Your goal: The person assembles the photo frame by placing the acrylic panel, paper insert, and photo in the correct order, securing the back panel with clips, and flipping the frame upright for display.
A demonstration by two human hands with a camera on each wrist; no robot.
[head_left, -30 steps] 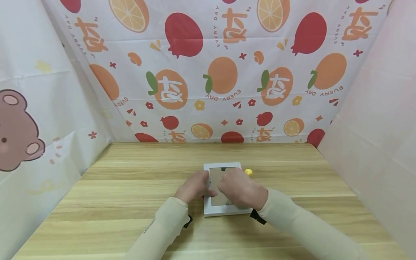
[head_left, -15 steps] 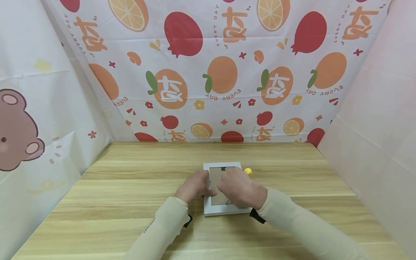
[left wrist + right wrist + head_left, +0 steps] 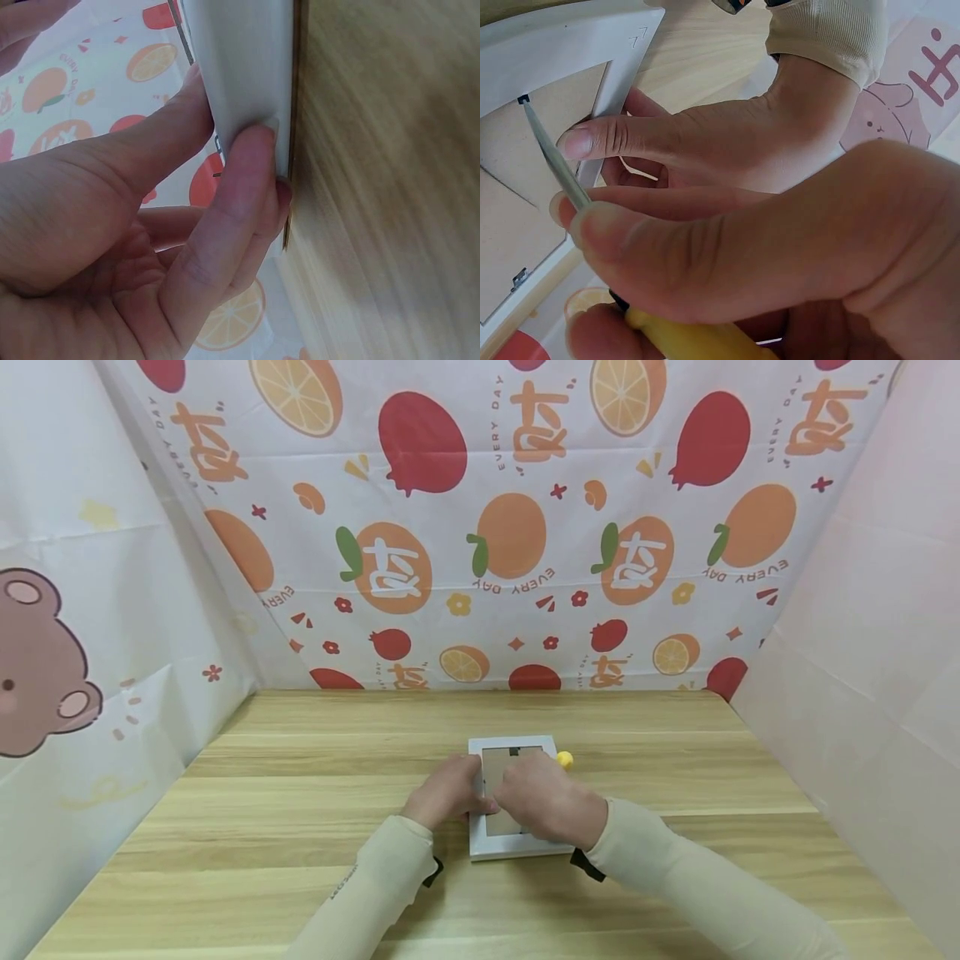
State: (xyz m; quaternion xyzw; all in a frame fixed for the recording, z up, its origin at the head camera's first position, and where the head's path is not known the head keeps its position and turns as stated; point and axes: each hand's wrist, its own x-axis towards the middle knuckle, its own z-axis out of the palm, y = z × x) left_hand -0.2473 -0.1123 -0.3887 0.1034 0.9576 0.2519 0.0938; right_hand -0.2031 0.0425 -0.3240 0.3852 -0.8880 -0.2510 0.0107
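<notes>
A white picture frame [image 3: 510,847] lies face down on the wooden table, its brown backing board [image 3: 495,770] showing. My left hand [image 3: 444,792] grips the frame's left side, thumb over the backing and fingers along the outer edge [image 3: 247,67]. In my right hand [image 3: 551,800] is a flat screwdriver [image 3: 561,165], held with thumb and fingers around its shaft and yellow handle [image 3: 705,339]. The screwdriver's tip is right at a small dark metal tab [image 3: 523,98] on the board's edge. Another tab [image 3: 519,279] sits at a different edge of the backing.
The wooden table [image 3: 300,793] stretches around the frame on all sides. A fruit-print cloth [image 3: 450,527] hangs behind it. White cloths, one with a bear print [image 3: 37,668], close off the left and right sides.
My right hand has shifted slightly left, and the yellow handle end with it. The left hand and the frame stay in place.
</notes>
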